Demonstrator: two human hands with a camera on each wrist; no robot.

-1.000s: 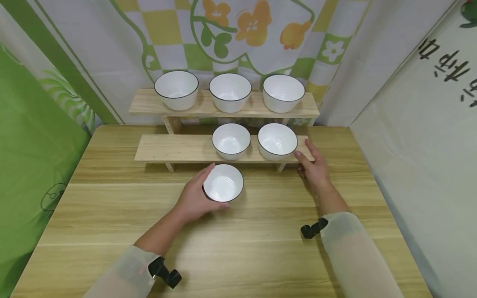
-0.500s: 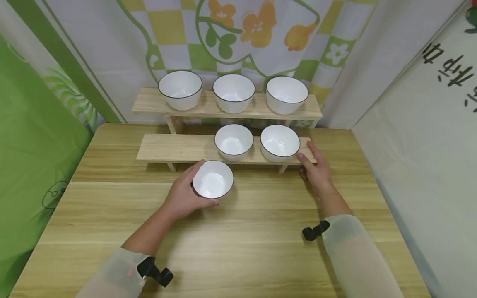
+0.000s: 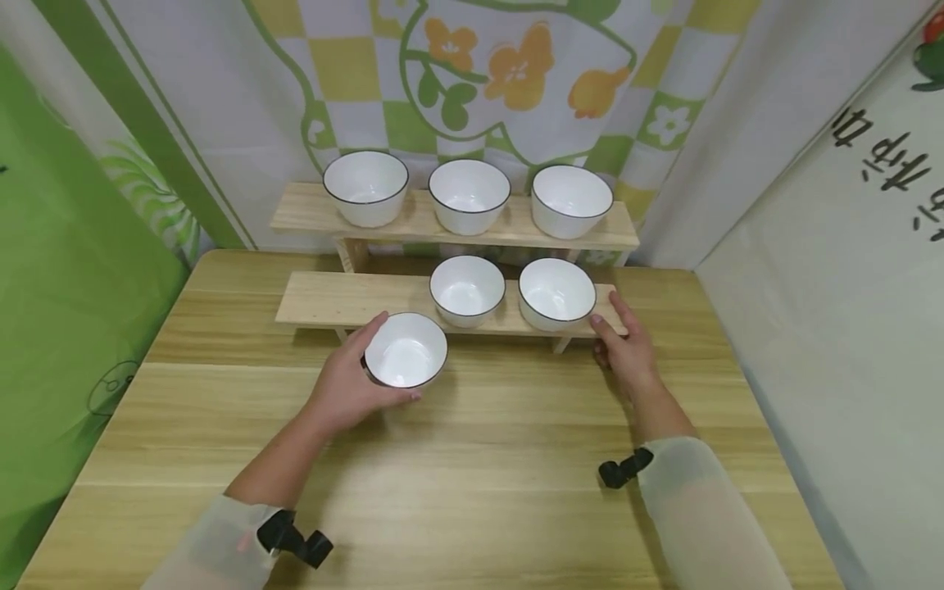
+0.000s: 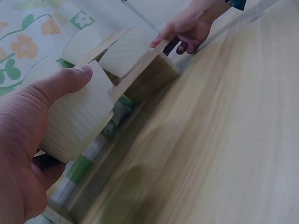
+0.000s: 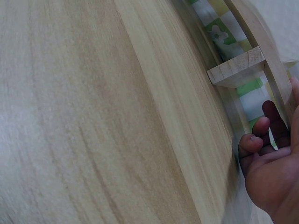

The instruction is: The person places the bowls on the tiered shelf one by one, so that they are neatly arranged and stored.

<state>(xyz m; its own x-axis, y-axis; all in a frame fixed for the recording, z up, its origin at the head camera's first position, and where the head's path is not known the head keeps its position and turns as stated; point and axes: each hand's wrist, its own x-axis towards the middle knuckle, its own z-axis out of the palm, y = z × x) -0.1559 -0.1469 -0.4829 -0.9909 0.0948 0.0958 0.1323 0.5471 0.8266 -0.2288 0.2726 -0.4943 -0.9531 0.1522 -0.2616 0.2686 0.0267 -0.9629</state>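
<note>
My left hand grips a white bowl with a dark rim, thumb on its far side and fingers under its near side. The bowl is held at the front edge of the lower wooden shelf, left of the two bowls standing on it. In the left wrist view my thumb lies over the bowl's wall, off the table. My right hand holds the right end of the lower shelf, thumb in front and fingers on top. The right wrist view shows curled fingers beside the shelf's leg.
An upper shelf behind carries three more white bowls. All stands on a wooden table, with a patterned cloth backdrop behind and panels at both sides.
My left hand has carried the bowl to the left and closer to the lower shelf's front edge. The right hand has stayed on the shelf's right end.
</note>
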